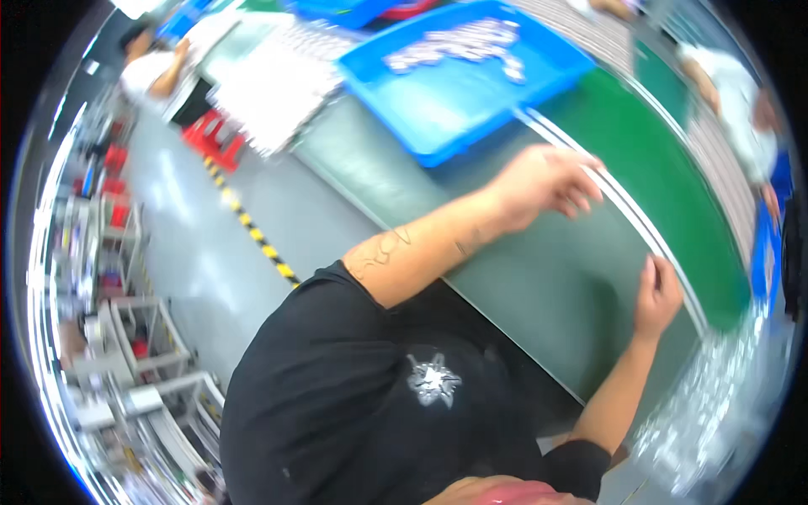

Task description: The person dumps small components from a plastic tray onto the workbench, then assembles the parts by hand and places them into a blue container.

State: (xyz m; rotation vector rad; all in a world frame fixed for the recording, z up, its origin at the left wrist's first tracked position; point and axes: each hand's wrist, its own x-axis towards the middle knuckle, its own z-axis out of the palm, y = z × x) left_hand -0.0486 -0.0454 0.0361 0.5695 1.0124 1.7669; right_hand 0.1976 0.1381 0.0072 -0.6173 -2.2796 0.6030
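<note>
My left hand (549, 183) reaches over the grey-green tabletop (505, 290), close to the white rail (627, 202) beside a green conveyor belt. Its fingers are apart and slightly bent, and I see nothing held in it. Further right, my right hand (658, 293) hovers near the same rail. The fingers there are curled in, with the thumb pressed toward them; whatever they may hold is hidden. Beyond my left hand a blue tray (459, 122) rests partly over the belt's edge. Many small, pale, blurred pieces (463, 44) lie in its far part.
The green belt (699, 227) runs along the table's far side. Shiny clear plastic bags (703, 412) lie at its right end. White sheets of parts (273, 80) and a red stool (212, 139) are at left. Other people (745, 109) work across the belt and at far left.
</note>
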